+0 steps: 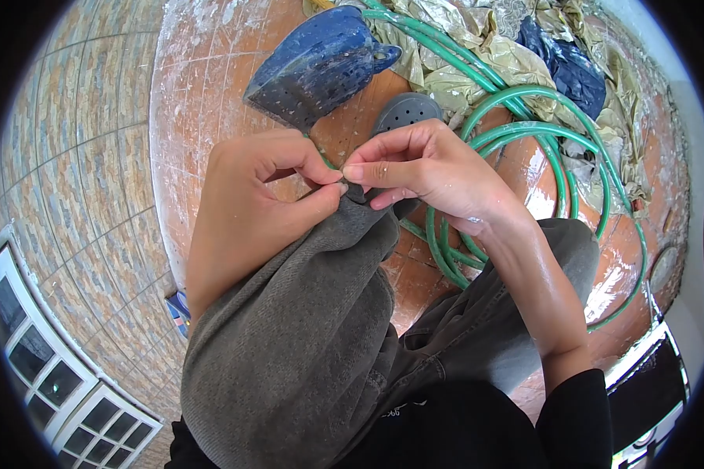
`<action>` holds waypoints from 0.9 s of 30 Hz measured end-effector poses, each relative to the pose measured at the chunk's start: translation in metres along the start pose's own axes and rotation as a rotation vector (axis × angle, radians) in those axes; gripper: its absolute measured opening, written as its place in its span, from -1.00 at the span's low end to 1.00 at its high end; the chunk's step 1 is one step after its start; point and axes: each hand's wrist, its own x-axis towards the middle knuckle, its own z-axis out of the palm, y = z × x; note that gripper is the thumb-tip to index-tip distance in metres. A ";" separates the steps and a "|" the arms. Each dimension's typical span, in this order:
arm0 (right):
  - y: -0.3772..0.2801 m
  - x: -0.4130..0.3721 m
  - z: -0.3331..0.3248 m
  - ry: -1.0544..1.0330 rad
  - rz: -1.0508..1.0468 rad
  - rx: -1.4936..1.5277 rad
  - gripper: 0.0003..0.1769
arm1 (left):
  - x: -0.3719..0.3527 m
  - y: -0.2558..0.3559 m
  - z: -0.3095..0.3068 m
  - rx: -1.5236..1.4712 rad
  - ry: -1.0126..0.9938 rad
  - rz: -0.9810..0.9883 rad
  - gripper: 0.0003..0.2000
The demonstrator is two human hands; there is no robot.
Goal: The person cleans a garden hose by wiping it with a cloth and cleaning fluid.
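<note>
Both hands meet over the raised knee in dark grey trousers (289, 328). My left hand (270, 195) pinches thumb against forefinger at a small spot by the knee's far end. My right hand (422, 168) pinches at the same spot from the other side, its fingertips touching or nearly touching the left ones. Whatever lies between the fingertips is too small to make out. Just beyond the hands, a grey clog with holes (407, 111) shows on the foot.
A dirty blue dustpan-like container (321, 66) lies on the paint-spattered tile floor (199, 102). Green hose (555, 129) coils at the right, beside crumpled, stained sheeting (454, 47) and a dark blue plastic bag (567, 66). A stone-patterned tiled surface (86, 156) spans the left.
</note>
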 end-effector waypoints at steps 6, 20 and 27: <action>0.005 0.004 -0.013 0.103 0.060 0.226 -0.75 | -0.001 0.000 -0.001 0.034 0.046 0.069 -0.94; 0.000 -0.005 -0.007 0.033 -0.469 -0.494 -0.78 | 0.002 0.002 0.001 0.028 0.057 0.071 -0.94; 0.003 -0.001 -0.008 -0.097 -0.176 -0.009 -0.80 | 0.000 0.005 0.003 -0.047 0.023 -0.074 -0.94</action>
